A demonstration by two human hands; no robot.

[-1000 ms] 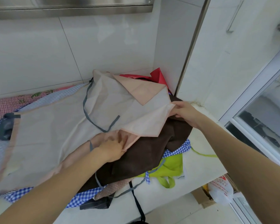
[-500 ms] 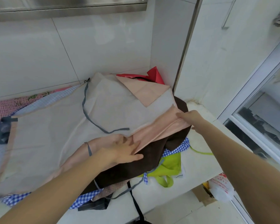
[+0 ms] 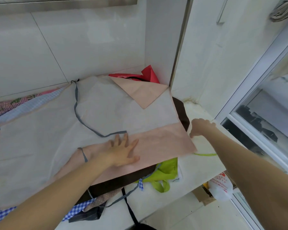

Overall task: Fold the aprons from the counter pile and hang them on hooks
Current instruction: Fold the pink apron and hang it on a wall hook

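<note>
Your right hand's (image 3: 200,127) fingertips curl out of sight. The pink apron (image 3: 156,143) buries the pile; the frame's left edge crops the checked aprons (image 3: 0,214).

A top apron (image 3: 106,113) lies spread over the pile of aprons (image 3: 163,170) on the counter (image 3: 203,165), its far edge against the back wall (image 3: 65,47). The left hand (image 3: 123,153) rests flat on its folded near strip, and the right hand (image 3: 200,127) sits at that strip's right corner. A bag (image 3: 220,188) lies below the counter's right end, beside the window frame (image 3: 256,77).
</note>
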